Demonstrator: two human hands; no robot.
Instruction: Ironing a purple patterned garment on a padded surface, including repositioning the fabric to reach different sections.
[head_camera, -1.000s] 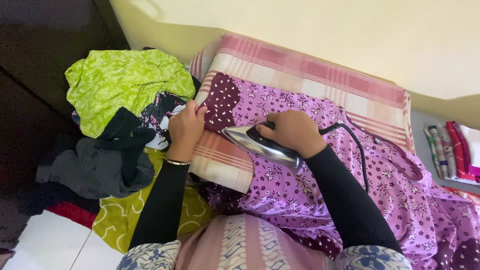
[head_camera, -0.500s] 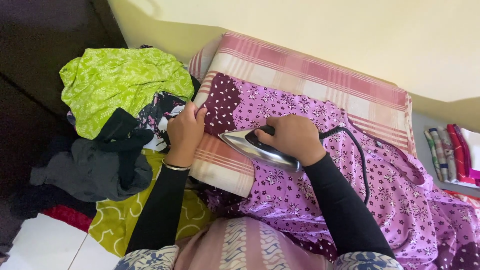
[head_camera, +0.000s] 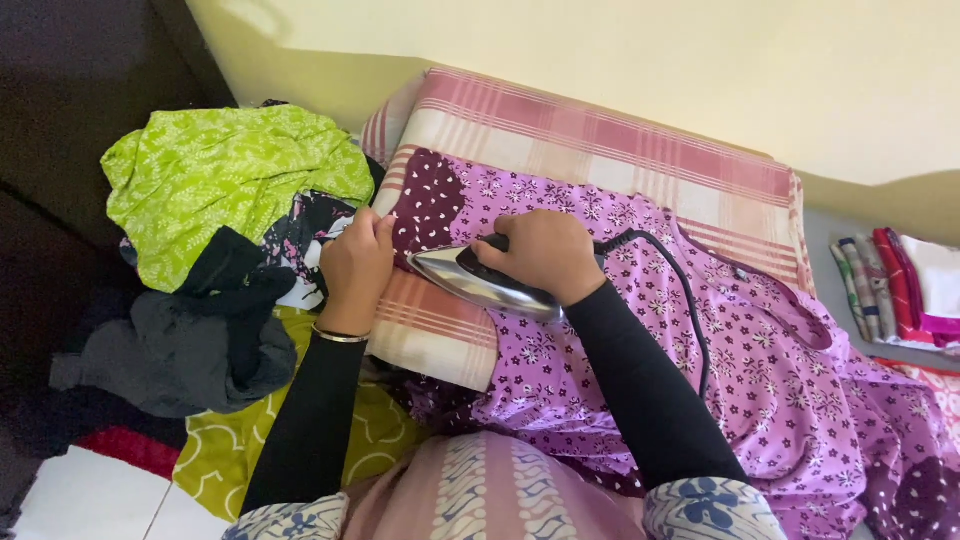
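The right hand (head_camera: 540, 255) has a clenched grip on the dark handle of an iron (head_camera: 470, 280), its fingers wrapped over the top. The iron's shiny metal body lies flat on a purple dress (head_camera: 640, 340) with a small flower print, its pointed tip aimed toward the left edge of the pad. A black cord (head_camera: 680, 285) leaves the back of the iron and curves across the dress toward the person's right arm.

The left hand (head_camera: 352, 270) pinches the dress's dark maroon dotted hem (head_camera: 425, 205) at the left edge of the pad, fingers closed on the cloth just beside the iron's tip. A thin bangle (head_camera: 338, 335) circles that wrist, and both arms wear black sleeves.

The dress is spread over a pink and cream checked pad (head_camera: 600, 145) that lies along a pale yellow wall (head_camera: 600, 60). The dress runs from the pad's left edge down to the right, where it bunches in folds near the person's lap.

Off the pad's left edge sits a heap of clothes: a bright green printed cloth (head_camera: 220, 175) on top, a black and white patterned piece (head_camera: 305, 235) beside it, and a dark grey garment (head_camera: 180, 350) lower down. An olive-yellow patterned cloth (head_camera: 240, 450) lies under them on the floor. Beyond the pad's right edge lies a stack of folded clothes (head_camera: 900, 290) in red, white and stripes.
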